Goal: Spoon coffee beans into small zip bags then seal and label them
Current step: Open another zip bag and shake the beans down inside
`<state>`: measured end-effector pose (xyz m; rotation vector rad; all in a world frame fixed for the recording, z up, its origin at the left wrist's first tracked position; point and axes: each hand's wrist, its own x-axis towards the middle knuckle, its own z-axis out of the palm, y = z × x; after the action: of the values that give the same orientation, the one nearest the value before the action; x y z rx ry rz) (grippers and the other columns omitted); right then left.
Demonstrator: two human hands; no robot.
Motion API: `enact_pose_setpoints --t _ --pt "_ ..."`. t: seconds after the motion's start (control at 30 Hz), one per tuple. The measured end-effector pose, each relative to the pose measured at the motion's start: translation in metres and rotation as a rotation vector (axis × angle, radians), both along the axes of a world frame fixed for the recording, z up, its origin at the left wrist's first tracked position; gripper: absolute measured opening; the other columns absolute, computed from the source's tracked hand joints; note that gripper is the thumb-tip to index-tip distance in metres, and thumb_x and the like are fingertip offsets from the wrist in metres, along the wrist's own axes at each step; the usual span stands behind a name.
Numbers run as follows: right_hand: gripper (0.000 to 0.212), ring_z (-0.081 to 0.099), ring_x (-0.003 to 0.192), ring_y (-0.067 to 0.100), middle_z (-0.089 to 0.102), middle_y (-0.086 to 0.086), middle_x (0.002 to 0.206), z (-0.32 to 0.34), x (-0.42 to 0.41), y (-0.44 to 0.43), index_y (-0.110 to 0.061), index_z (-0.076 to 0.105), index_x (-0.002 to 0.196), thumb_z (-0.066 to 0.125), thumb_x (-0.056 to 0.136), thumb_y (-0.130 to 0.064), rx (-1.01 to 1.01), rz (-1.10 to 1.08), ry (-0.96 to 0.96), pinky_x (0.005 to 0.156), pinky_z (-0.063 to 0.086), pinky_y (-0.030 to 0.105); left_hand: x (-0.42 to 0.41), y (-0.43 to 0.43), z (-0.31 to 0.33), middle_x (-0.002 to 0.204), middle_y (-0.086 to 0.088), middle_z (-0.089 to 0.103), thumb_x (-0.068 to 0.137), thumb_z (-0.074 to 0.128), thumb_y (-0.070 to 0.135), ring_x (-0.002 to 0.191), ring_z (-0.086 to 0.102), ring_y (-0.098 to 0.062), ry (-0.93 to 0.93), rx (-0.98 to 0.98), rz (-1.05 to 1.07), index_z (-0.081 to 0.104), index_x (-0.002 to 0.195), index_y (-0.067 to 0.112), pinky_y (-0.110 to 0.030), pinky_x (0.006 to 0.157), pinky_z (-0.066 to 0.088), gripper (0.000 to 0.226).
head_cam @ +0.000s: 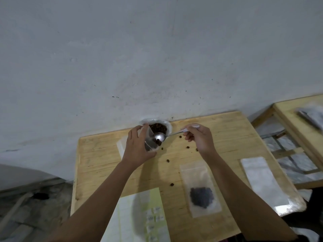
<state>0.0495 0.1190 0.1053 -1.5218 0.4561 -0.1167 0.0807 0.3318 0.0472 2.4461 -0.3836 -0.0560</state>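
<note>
My left hand (138,147) holds a small clear zip bag (150,144) upright above the wooden table (97,154), with a few coffee beans inside. My right hand (199,137) grips the handle of a metal spoon (160,137) whose bowl sits at the bag's mouth, tipped toward it. Behind them stands an open white bag of coffee beans (158,127) against the wall. A filled zip bag (201,189) lies flat on the table near my right forearm.
Loose beans (168,160) are scattered across the table's middle. A yellow-green label sheet (146,217) lies at the front edge. A stack of empty bags (264,182) rests at the right edge, another clear bag (121,145) under my left hand. A second table (297,119) stands at right.
</note>
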Motion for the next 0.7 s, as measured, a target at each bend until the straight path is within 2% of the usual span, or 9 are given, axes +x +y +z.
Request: enact_pose_setpoints --t 0.13,0.23,0.33,0.47,0.57,0.7 --pt "0.022 0.053 0.051 0.011 0.059 0.008 0.062 0.002 -0.004 -0.005 -0.008 0.066 0.075 0.052 0.091 -0.002 -0.061 -0.152 -0.046 0.049 0.043 0.017 -0.001 -0.002 0.001 0.14 -0.009 0.028 0.066 0.079 0.035 0.13 0.021 -0.022 -0.004 -0.024 -0.019 0.027 0.146 0.02 -0.035 0.107 0.027 0.096" --pt "0.02 0.054 0.053 0.012 0.06 0.008 0.063 -0.008 -0.002 -0.005 -0.007 0.066 0.078 0.051 0.091 -0.004 -0.099 -0.204 -0.001 0.051 0.045 0.018 -0.002 0.002 0.004 0.138 -0.008 0.031 0.065 0.078 0.037 0.126 0.022 -0.017 -0.023 -0.055 -0.007 0.029 0.145 0.021 -0.034 0.104 0.03 0.095" --pt "0.018 0.057 0.056 0.014 0.062 0.009 0.066 -0.024 0.001 0.002 -0.003 0.068 0.081 0.053 0.091 -0.006 -0.1 -0.161 0.1 0.056 0.048 0.023 -0.005 0.006 0.01 0.134 -0.008 0.034 0.06 0.062 0.052 0.12 0.023 -0.012 -0.047 -0.092 0.006 0.031 0.144 0.019 -0.028 0.097 0.029 0.095" --pt "0.012 0.065 0.071 0.019 0.067 0.011 0.08 -0.043 0.002 0.016 -0.009 0.067 0.085 0.057 0.09 -0.007 0.006 -0.057 0.208 0.066 0.052 0.026 -0.009 0.013 0.014 0.133 -0.004 0.032 0.057 0.054 0.057 0.122 0.023 -0.012 -0.011 -0.137 0.036 0.028 0.145 0.022 -0.028 0.097 0.03 0.098" --pt "0.014 0.065 0.082 0.019 0.067 0.011 0.091 -0.052 0.005 0.024 -0.002 0.066 0.099 0.057 0.091 -0.008 0.027 0.045 0.276 0.077 0.055 0.028 -0.008 0.019 0.011 0.135 -0.001 0.028 0.053 0.056 0.059 0.126 0.023 -0.015 0.041 -0.163 0.042 0.024 0.146 0.027 -0.028 0.099 0.029 0.103" --pt "0.017 0.064 0.094 0.02 0.065 0.008 0.103 -0.054 0.006 0.023 -0.005 0.064 0.106 0.055 0.092 -0.01 -0.069 0.119 0.364 0.084 0.053 0.031 -0.007 0.023 0.01 0.136 0.001 0.027 0.053 0.062 0.06 0.125 0.021 -0.008 0.061 -0.22 0.075 0.022 0.146 0.028 -0.03 0.099 0.029 0.107"
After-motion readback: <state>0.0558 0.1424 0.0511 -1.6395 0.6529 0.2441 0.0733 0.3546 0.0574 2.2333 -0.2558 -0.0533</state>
